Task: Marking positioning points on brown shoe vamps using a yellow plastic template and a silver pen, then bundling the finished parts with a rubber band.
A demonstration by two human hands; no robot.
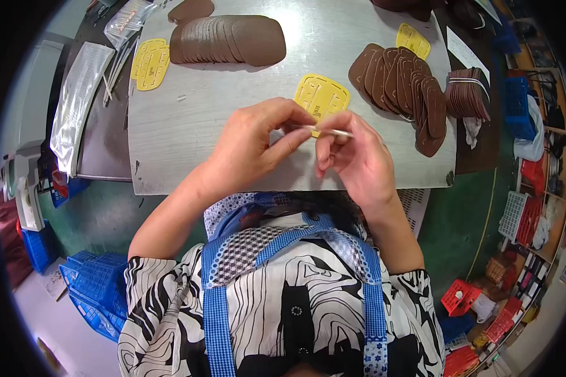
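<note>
Your grey work board (233,125) fills the middle of the view, lying across a darker table, and everything you handle sits on or above it. At its far edge lies a long overlapping row of brown oval pieces (229,39), and to your right a second fan of brown pieces (405,85) curves toward a banded bundle (466,93) of the same brown pieces at the board's right edge. A clear plastic bag (75,103) rests on the table to your left, well apart from your hands. Two yellow slotted templates (151,63) lie stacked near the left row, another yellow template (413,40) lies beyond the right fan, and a third yellow template (321,95) lies flat just beyond your fingertips, partly hidden by them. Your left hand (251,147) is curled nearly closed, thumb and forefinger pinched on one end of a thin pale sliver (328,131). Your right hand (358,160) is likewise drawn in, its fingers bent and its thumb and forefinger nipping the same sliver a little farther along. The sliver is held above the board's near half, between your two hands and in front of the middle template. Its long axis runs almost level from your left to your right, dipping slightly at the right, where its free tip pokes out past your right fingers.
</note>
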